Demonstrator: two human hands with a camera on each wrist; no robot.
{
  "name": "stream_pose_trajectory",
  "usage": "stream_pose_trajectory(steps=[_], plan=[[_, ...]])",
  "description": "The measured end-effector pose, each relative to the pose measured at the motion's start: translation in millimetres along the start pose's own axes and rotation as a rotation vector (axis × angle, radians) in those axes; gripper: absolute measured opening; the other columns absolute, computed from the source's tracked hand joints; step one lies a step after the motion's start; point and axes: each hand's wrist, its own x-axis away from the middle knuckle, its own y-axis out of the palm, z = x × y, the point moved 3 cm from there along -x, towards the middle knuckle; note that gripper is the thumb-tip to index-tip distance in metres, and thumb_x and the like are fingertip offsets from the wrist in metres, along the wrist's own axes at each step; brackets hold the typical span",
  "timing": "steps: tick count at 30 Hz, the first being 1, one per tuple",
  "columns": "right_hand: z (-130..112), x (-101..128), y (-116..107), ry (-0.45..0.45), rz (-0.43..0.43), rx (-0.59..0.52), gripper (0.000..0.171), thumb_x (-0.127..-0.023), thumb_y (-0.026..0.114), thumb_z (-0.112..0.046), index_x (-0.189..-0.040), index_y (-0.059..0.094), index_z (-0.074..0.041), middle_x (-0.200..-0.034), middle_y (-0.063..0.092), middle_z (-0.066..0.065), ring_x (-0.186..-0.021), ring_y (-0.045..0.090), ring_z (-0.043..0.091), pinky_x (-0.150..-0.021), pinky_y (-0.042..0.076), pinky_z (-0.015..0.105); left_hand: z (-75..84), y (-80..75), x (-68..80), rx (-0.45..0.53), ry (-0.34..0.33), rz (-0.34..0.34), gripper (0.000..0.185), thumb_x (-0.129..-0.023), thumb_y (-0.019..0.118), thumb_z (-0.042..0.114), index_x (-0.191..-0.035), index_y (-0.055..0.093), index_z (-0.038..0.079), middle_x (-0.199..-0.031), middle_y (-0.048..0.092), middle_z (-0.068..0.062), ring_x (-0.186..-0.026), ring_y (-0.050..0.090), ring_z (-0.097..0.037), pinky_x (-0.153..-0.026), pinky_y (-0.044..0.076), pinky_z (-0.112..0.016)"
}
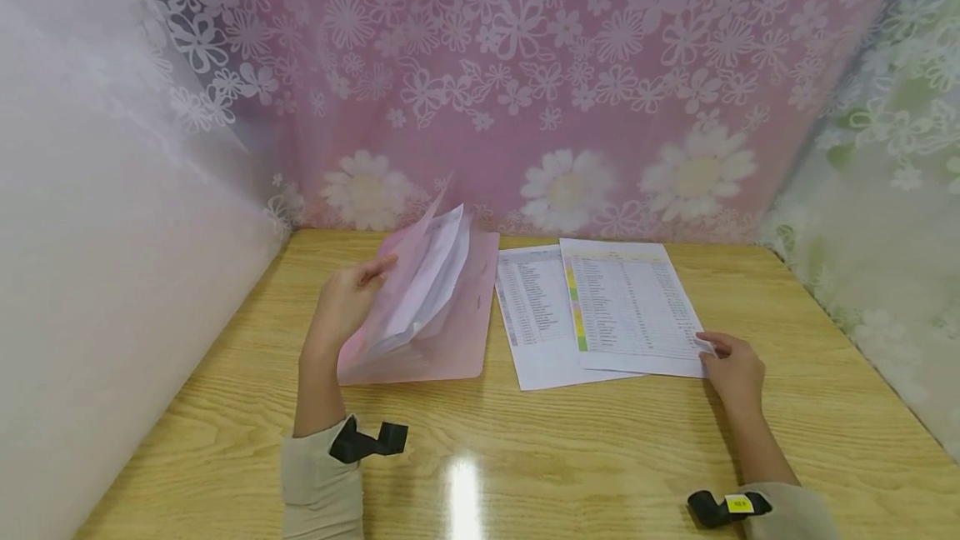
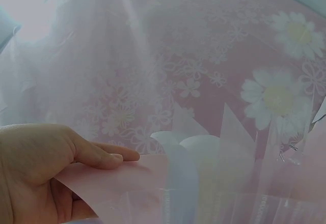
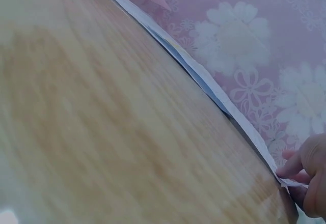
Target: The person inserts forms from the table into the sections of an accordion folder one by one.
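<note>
On the left in the head view, a pink folder stands partly open, with clear sleeves and white papers fanned up inside it. My left hand grips the raised pink cover at its edge, thumb on top. To the folder's right lie two printed sheets. The nearer-right printed sheet, with coloured cells down its left side, overlaps the other printed sheet. My right hand pinches the lower right corner of the overlapping sheet. In the right wrist view that paper's edge runs diagonally from the fingers.
Everything lies on a wood-grain table. A pink floral backdrop rises behind its far edge, with a white side panel at left and a floral panel at right. Black wrist mounts sit on both sleeves.
</note>
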Motion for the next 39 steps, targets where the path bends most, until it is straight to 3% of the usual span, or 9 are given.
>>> stream_pose_trajectory(steps=[3, 7, 10, 14, 17, 22, 30, 35, 39], plan=[[1.8, -0.3, -1.1, 0.064, 0.009, -0.037, 0.03, -0.08, 0.058, 0.006, -0.109, 0.065, 0.006, -0.105, 0.06, 0.029, -0.095, 0.057, 0.038, -0.07, 0.042, 0.032, -0.1, 0.4, -0.2, -0.005, 0.005, 0.001, 0.032, -0.095, 0.047, 0.006, -0.125, 0.058, 0.006, -0.12, 0.058, -0.012, -0.081, 0.049, -0.024, -0.068, 0.035, -0.035], [6.0, -0.6, -3.9, 0.211, -0.027, -0.165, 0.033, -0.081, 0.06, 0.001, -0.114, 0.063, 0.003, -0.105, 0.064, 0.016, -0.085, 0.059, 0.011, -0.061, 0.04, 0.012, 0.0, 0.9, -0.5, -0.012, 0.016, 0.005, 0.032, -0.095, 0.048, 0.006, -0.125, 0.058, 0.006, -0.119, 0.059, -0.013, -0.08, 0.049, -0.024, -0.068, 0.035, -0.035], [9.6, -1.0, -6.7, 0.286, -0.079, -0.301, 0.035, -0.082, 0.062, 0.0, -0.118, 0.061, 0.003, -0.095, 0.066, -0.002, -0.079, 0.051, -0.005, -0.061, 0.041, 0.009, -0.6, 1.3, -0.3, -0.014, 0.02, 0.004, 0.032, -0.095, 0.048, 0.006, -0.125, 0.059, 0.006, -0.119, 0.059, -0.012, -0.081, 0.049, -0.024, -0.069, 0.035, -0.036], [14.5, -1.7, -10.7, 0.281, -0.182, -0.442, 0.035, -0.085, 0.063, -0.005, -0.119, 0.059, 0.003, -0.086, 0.058, -0.021, -0.081, 0.049, -0.007, -0.066, 0.042, 0.009, -1.5, 2.2, -0.4, -0.005, 0.017, -0.004, 0.032, -0.095, 0.047, 0.006, -0.126, 0.058, 0.006, -0.12, 0.058, -0.012, -0.085, 0.05, -0.024, -0.071, 0.035, -0.036], [18.1, -2.2, -13.4, 0.256, -0.274, -0.542, 0.038, -0.085, 0.065, -0.009, -0.121, 0.058, 0.003, -0.087, 0.058, -0.022, -0.084, 0.05, -0.005, -0.068, 0.042, 0.011, -1.6, 2.7, -0.6, -0.002, 0.016, -0.01, 0.032, -0.095, 0.047, 0.006, -0.126, 0.057, 0.005, -0.121, 0.058, -0.012, -0.087, 0.049, -0.024, -0.072, 0.035, -0.036], [21.4, -3.6, -17.8, 0.203, -0.383, -0.572, 0.047, -0.086, 0.067, -0.016, -0.125, 0.052, 0.004, -0.091, 0.058, -0.023, -0.085, 0.051, -0.007, -0.07, 0.042, 0.01, -1.2, 2.9, -0.8, 0.0, 0.011, -0.015, 0.032, -0.096, 0.046, 0.006, -0.126, 0.057, 0.005, -0.121, 0.057, -0.013, -0.08, 0.048, -0.024, -0.071, 0.035, -0.036], [16.1, -2.1, -17.2, 0.168, -0.5, -0.718, 0.034, -0.091, 0.06, -0.017, -0.123, 0.059, -0.007, -0.104, 0.053, -0.02, -0.089, 0.053, -0.006, -0.073, 0.042, 0.011, 0.4, 3.1, -1.4, 0.012, 0.02, -0.014, 0.032, -0.096, 0.046, 0.005, -0.126, 0.057, 0.004, -0.121, 0.057, -0.014, -0.088, 0.05, -0.023, -0.071, 0.036, -0.036], [14.4, -4.4, -8.6, 0.21, -0.538, -0.8, 0.044, -0.092, 0.058, -0.02, -0.133, 0.05, -0.006, -0.12, 0.043, -0.006, -0.092, 0.053, -0.001, -0.075, 0.043, 0.015, -0.3, 3.5, -1.9, 0.0, 0.01, -0.027, 0.033, -0.096, 0.046, 0.007, -0.127, 0.057, 0.005, -0.122, 0.057, -0.013, -0.086, 0.05, -0.024, -0.071, 0.036, -0.036], [15.0, -10.8, -5.2, 0.218, -0.522, -0.767, 0.051, -0.091, 0.058, -0.024, -0.137, 0.044, -0.005, -0.122, 0.04, -0.003, -0.091, 0.052, 0.001, -0.074, 0.044, 0.016, 0.9, 4.9, -1.7, -0.012, 0.014, -0.031, 0.033, -0.096, 0.046, 0.007, -0.127, 0.056, 0.005, -0.123, 0.056, -0.013, -0.087, 0.05, -0.024, -0.072, 0.036, -0.037]])
